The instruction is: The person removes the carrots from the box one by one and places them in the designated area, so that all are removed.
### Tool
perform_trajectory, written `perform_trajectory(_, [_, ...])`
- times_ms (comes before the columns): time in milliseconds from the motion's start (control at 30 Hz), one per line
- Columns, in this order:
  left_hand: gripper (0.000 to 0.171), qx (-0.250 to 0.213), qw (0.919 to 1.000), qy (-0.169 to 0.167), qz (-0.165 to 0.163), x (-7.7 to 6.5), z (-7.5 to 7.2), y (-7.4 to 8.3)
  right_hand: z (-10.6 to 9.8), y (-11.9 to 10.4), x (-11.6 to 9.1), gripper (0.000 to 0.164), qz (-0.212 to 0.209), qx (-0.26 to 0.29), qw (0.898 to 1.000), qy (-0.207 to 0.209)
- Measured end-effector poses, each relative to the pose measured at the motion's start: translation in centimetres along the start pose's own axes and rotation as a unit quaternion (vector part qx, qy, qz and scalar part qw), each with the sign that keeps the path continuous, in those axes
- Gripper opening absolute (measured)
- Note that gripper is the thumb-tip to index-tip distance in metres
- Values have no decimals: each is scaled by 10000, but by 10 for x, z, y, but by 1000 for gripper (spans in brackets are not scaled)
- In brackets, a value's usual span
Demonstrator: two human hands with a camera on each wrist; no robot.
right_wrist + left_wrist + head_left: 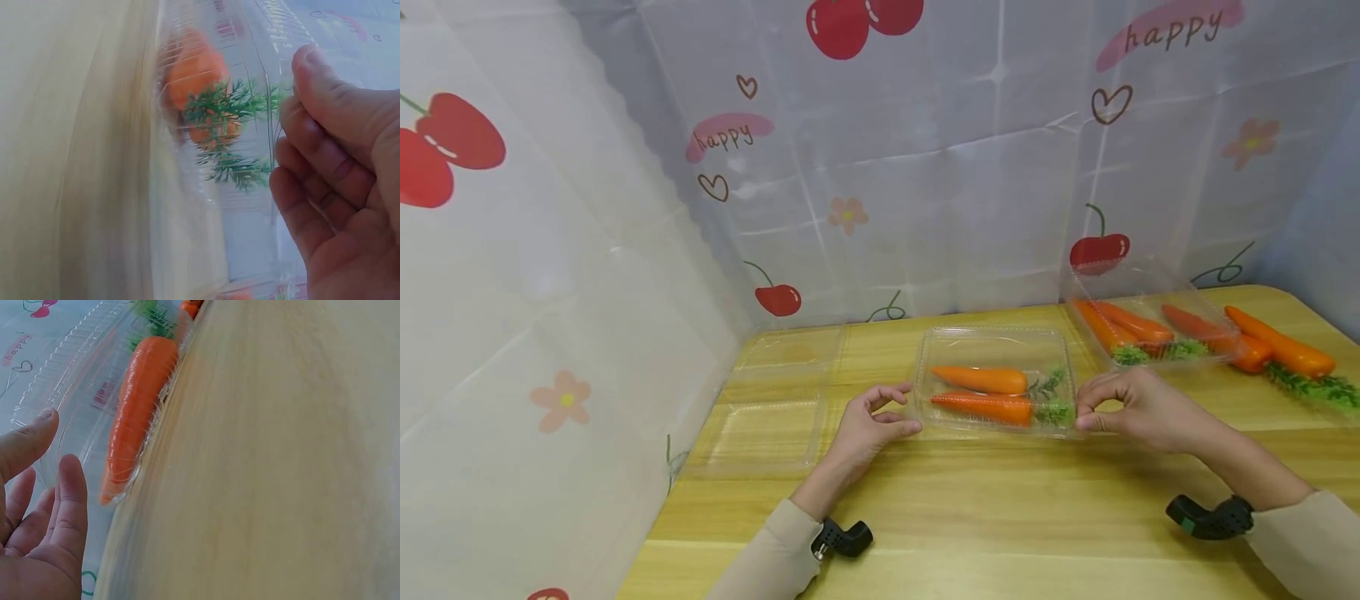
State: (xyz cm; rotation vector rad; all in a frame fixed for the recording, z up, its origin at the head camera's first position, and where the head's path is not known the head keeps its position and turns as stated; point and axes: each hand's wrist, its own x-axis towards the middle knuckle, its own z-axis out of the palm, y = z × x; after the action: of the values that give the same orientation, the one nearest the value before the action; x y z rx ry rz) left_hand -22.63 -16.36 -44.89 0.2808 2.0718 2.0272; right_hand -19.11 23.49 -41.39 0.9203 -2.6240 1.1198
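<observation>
My right hand [1131, 404] pinches the box's near right corner; my left hand [868, 425], fingers apart, holds nothing just beside its left end. The clear box [992, 342] sits toward the table's [985, 517] far edge. I judge it light, slick and easily dented, best held by the rim at both ends. Its long axis runs left to right, like the two carrots [981, 381] inside, tips left, leaves [1054, 408] right.

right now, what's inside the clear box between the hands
Two carrots with green tops lie inside the clear box; the patch of base directly beneath them is covered.
</observation>
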Motion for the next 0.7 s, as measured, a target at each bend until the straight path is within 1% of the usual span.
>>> perform_trajectory(133, [33, 2, 10000, -5, 0, 0, 0, 0, -3, -2, 0, 19, 82, 137, 9999, -11])
perform_trajectory(267, [30, 61, 9999, -100, 23, 1, 1, 0, -8, -4, 0, 22, 49, 296, 9994, 156])
perform_trajectory(333, [28, 133, 9998, -127, 68, 2, 1, 0, -13, -5, 1, 22, 96, 288, 9993, 205])
perform_trajectory(500, [27, 236, 9995, -2, 188, 3, -1, 1, -22, -11, 10, 17, 165, 313, 9993, 132])
perform_trajectory(700, [30, 334, 9992, 49, 215, 3, 0, 1, -32, -15, 14, 15, 186, 809, 9965, 69])
